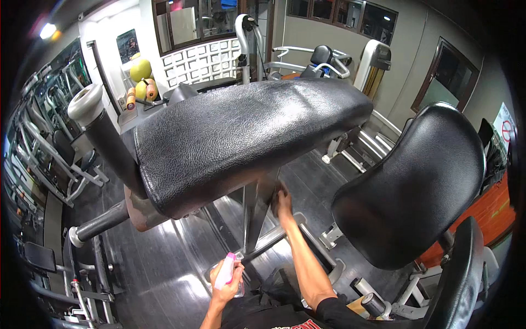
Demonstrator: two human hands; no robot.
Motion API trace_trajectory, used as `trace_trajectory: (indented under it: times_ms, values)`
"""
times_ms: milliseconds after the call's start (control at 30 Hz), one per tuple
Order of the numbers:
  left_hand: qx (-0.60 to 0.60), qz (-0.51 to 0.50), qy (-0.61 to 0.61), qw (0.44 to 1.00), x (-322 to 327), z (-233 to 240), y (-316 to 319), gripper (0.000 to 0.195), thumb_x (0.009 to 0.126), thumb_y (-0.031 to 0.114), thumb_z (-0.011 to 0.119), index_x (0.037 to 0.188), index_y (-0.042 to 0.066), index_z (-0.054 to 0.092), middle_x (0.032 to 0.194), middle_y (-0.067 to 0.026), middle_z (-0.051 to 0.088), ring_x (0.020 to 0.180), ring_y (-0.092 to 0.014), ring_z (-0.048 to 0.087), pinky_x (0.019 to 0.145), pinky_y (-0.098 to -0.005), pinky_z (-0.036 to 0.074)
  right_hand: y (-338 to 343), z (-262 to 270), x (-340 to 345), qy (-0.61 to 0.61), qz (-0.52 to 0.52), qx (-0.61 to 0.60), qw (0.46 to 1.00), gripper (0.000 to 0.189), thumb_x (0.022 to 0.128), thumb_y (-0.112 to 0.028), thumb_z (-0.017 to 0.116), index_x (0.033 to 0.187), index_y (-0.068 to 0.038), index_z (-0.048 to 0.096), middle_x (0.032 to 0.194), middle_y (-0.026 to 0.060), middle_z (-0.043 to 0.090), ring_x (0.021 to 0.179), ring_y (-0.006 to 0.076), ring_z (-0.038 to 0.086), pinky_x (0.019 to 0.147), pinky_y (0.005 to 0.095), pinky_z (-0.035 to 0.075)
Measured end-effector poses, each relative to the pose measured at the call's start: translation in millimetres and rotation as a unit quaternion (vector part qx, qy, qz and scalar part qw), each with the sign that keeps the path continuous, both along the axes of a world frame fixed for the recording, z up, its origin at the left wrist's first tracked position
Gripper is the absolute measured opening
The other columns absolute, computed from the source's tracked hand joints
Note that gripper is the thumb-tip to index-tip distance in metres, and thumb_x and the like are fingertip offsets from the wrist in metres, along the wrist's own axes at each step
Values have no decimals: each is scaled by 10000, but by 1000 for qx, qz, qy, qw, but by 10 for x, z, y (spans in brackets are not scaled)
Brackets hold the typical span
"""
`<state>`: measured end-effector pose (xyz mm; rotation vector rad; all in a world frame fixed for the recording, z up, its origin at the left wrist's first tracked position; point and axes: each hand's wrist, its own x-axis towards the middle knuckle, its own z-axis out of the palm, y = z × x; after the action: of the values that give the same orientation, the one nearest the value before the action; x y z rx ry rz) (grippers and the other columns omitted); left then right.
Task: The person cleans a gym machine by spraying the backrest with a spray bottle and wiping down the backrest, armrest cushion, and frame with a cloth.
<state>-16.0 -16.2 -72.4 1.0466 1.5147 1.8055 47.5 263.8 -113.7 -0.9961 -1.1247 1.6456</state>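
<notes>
My left hand (pixel 225 280) grips a spray bottle (pixel 226 271) with a pink and white trigger head and a clear body, low in the picture. My right hand (pixel 282 205) reaches up under the bench pad and lies against the metal post (pixel 255 218); a dark cloth seems to be bunched in it, partly hidden by shadow and blur. Above both hands spans the black padded bench (pixel 246 131) of a gym machine. A black foam roller with a grey end cap (pixel 85 103) rises at the pad's left end.
A black curved seat pad (pixel 415 185) stands at the right, with another black pad (pixel 460 279) below it. A lower foam roller (pixel 102 220) sticks out at left. Metal frame tubes run along the dark floor (pixel 164 263). Yellow balls (pixel 140 70) and other gym machines stand behind.
</notes>
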Motion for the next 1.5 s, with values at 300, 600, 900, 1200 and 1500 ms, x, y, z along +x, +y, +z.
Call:
trace_trajectory:
  times_ms: [300,600,900,1200,1500]
  values:
    - [-2,76,26,997,0,-23,-138,142,845,-28,602,983,-46,574,746,-84,626,536,-101,583,499,-234,481,276,437,-151,160,-35,102,981,554,981,-390,435,1351,21,399,1351,101,455,1224,200,431,1039,315,305]
    - [-22,86,-10,996,15,-32,-225,156,856,-19,595,1005,-48,563,764,-82,622,549,-96,584,506,-239,482,-316,-692,-13,-7,-33,132,991,527,1004,-309,399,1367,70,354,1341,229,467,1265,296,435,1059,345,292]
    - [-21,68,-1,997,6,12,-199,156,857,-31,588,1010,-50,565,781,-94,631,558,-105,594,507,-245,485,-34,1079,-43,164,-66,197,964,462,1003,-259,442,1350,39,378,1240,147,531,1082,204,521,955,280,369]
    - [-2,35,-11,999,20,33,-83,153,853,-44,589,1004,-47,568,784,-98,636,558,-109,595,504,-243,485,-477,-848,-33,-253,-115,234,932,385,965,-199,443,1275,27,477,1224,268,544,1154,399,513,974,410,383]
    - [-12,30,5,999,9,54,-57,154,846,-39,594,998,-50,577,773,-102,643,537,-111,590,496,-238,480,-423,128,-59,-12,-171,216,961,355,873,-48,513,1219,34,518,1306,282,482,1234,436,444,1015,395,368]
